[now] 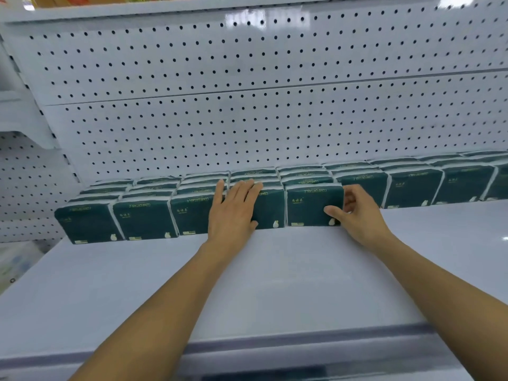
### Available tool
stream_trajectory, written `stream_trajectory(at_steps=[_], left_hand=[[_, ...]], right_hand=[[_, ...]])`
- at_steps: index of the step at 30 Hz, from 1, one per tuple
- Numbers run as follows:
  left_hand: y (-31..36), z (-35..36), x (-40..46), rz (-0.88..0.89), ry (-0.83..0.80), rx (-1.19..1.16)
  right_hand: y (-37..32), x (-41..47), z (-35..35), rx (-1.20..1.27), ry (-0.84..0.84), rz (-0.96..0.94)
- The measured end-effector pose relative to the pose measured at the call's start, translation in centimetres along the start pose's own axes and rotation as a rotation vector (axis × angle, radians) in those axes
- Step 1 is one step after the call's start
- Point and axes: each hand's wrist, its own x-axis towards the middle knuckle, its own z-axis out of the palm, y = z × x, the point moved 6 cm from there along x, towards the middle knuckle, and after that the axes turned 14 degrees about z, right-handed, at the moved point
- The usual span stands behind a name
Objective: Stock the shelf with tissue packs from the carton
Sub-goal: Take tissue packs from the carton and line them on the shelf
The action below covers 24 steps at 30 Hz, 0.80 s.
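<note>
2 bare forearms (pixel 176 292), no sleeves or jewellery.

From my seat the shelf (pixel 275 284) looks like painted sheet metal, white and smooth, with a soft sheen and a bright glare spot at its far right. The back panel (pixel 247 86) behind it looks like the same white metal, punched with rows of small round holes, and it throws a glossy reflection near the top. The tissue packs (pixel 145 221) I see are wrapped in thin plastic film, dark green, slightly shiny and faintly wrinkled at the white sealed edges. Along the shelf's front edge runs a greyish strip (pixel 302 345) that looks like translucent plastic.
</note>
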Motion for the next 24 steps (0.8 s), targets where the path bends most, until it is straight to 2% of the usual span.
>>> stream_trajectory(at_steps=[10, 17, 20, 24], left_hand=[[0.0, 0.1, -0.1, -0.004, 0.043, -0.019], [0.3, -1.7, -0.3, -0.039, 0.037, -0.058], [1.2, -3.1, -2.0, -0.031, 0.182, -0.090], [2.8, -3.9, -5.9, -0.036, 0.281, -0.082]], right_hand=[[-0.7, 0.2, 0.9, -0.089, 0.082, 0.030], [-0.2, -0.4, 0.3, -0.051, 0.039, 0.120], [-1.0, -2.8, 0.4, -0.163, 0.044, 0.003], [-2.8, -7.0, 1.3, -0.312, 0.044, -0.284]])
